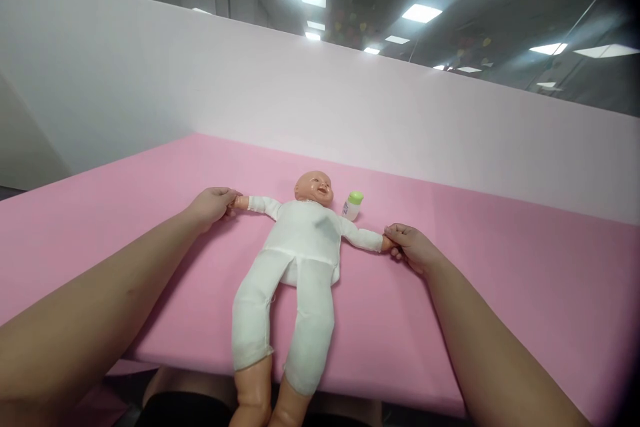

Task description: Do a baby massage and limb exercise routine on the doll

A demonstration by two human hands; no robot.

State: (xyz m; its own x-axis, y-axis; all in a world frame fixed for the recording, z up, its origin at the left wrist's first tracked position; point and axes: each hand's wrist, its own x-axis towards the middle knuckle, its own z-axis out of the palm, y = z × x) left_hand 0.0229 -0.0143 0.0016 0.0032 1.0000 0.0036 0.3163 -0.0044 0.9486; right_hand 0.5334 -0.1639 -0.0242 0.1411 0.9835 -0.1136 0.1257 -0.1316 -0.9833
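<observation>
Doll [305, 240]: we see it lying face up on the pink bench [500, 280], long axis toward us, legs over the near edge
Left hand [213, 205]: closed on its wrist
Right hand [411, 247]: pinching the other wrist
Bottle [353, 205]: just beside the head

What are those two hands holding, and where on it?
The doll, lying face up on the pink table. The left hand grips one doll hand, the right hand the other, arms spread wide.

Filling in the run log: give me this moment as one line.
left hand: grips doll's hand | right hand: grips doll's other hand | doll: face up on pink table, legs over edge | bottle: by head
</observation>
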